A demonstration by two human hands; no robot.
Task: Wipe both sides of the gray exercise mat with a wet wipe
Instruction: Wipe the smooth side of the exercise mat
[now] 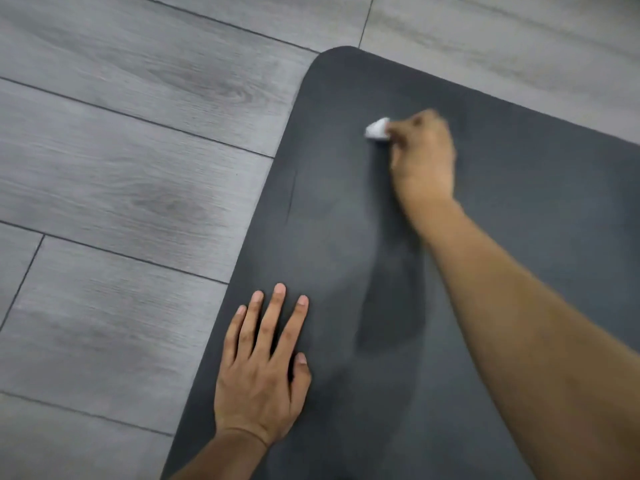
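Gray mat (346, 220): your right hand (424, 157) clutches the white wipe (377, 129) at one o'clock; left hand (263, 368) flat, fingers straight, at seven.

The mat (485, 271) lies flat on the plank floor (121, 168) and fills the right and lower part of the view, with the floor to its left and beyond its far edge. Its rounded corner sits at the top centre. The left hand (263, 372) rests on the mat just inside its left edge, near the person. The right hand (422, 157) is farther out on the mat, with the wipe (376, 129) at its left side, touching the mat.
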